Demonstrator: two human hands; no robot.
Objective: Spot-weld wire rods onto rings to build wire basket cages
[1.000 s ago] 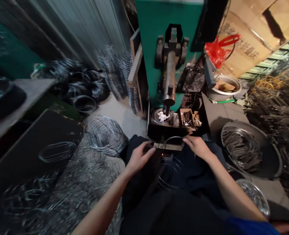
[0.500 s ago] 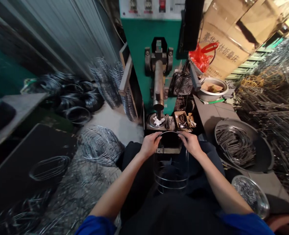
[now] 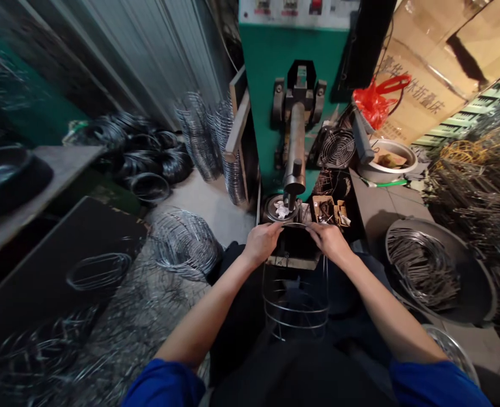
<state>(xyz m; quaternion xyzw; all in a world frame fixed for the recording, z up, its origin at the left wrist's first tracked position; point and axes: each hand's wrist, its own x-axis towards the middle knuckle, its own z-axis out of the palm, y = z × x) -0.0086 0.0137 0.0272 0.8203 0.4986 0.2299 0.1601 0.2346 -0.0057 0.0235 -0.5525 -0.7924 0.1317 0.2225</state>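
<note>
My left hand (image 3: 263,244) and my right hand (image 3: 331,244) pinch the far rim of a round wire frame (image 3: 296,311) from either side, thumbs and fingers closed on the wire. The frame has thin metal rings joined by upright wires, and its lower part hangs over my lap. Just beyond my fingers a thick metal arm (image 3: 296,152) slopes down from a green machine (image 3: 262,68). Under its tip lies a round dish (image 3: 271,212) with white scraps in it. The rim's ends are partly covered by my fingers.
A wire bundle (image 3: 184,243) lies at left, with stacked wire rings (image 3: 199,135) behind it. At right stand a dark basin (image 3: 479,282) of metal rods, a pale bowl (image 3: 386,175), a small fan (image 3: 338,147) and small boxes (image 3: 324,209) of parts.
The view has turned left, so the machine and surroundings sit farther right. Both hands still grip the wire frame, whose lower rings now show more clearly.
</note>
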